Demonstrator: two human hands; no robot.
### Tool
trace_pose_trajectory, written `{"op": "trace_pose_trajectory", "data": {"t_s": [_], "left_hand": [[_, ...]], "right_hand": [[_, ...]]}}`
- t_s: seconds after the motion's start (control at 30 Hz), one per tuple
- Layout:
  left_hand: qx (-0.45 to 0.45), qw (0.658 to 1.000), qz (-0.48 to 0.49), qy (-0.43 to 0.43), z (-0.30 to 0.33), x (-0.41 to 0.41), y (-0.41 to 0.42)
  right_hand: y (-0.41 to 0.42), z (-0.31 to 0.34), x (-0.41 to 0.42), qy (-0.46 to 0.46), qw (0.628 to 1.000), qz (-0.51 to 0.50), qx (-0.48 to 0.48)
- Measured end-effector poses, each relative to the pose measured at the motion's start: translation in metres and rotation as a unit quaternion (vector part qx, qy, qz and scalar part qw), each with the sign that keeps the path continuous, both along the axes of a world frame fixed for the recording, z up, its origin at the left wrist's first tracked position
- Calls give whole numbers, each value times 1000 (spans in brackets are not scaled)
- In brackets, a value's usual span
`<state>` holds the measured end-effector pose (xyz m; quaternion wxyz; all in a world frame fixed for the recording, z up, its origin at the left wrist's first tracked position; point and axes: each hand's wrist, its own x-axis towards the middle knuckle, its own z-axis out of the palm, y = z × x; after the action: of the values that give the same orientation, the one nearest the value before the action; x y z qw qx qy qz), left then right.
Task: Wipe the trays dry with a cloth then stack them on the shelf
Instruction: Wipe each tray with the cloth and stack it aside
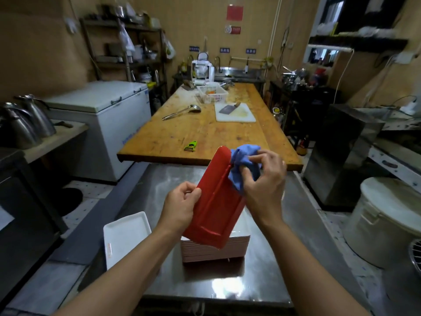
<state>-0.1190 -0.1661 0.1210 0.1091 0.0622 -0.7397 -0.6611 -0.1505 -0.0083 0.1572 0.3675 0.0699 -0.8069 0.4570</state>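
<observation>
Right now both hands are busy above a steel counter [262, 224]. The left hand [180, 206] grips the left edge of a red tray [216, 201], holding it tilted up on end between the 2 hands. The right hand [262, 179] pinches a bunched blue cloth [243, 165] against the tray's upper right edge. Directly beneath the tray sits a stack of trays [216, 249]; just left of the left forearm lies a white tray [125, 236]. Beyond the hands stretches a wooden table [205, 133] with a green peeler [191, 146].
</observation>
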Motion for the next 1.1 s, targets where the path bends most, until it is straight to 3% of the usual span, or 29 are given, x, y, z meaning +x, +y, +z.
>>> {"op": "trace_pose_trajectory", "data": {"t_s": [0.13, 0.33, 0.7, 1.1], "left_hand": [[36, 999, -11, 2, 12, 15, -2], [57, 998, 32, 15, 19, 25, -5], [145, 988, 45, 23, 25, 42, -7], [273, 955, 114, 26, 42, 16, -10]], "right_hand": [[-29, 15, 3, 30, 992, 114, 46], [-54, 17, -1, 21, 982, 99, 161], [-29, 3, -8, 16, 993, 101, 65], [-41, 8, 9, -142, 984, 102, -40]]}}
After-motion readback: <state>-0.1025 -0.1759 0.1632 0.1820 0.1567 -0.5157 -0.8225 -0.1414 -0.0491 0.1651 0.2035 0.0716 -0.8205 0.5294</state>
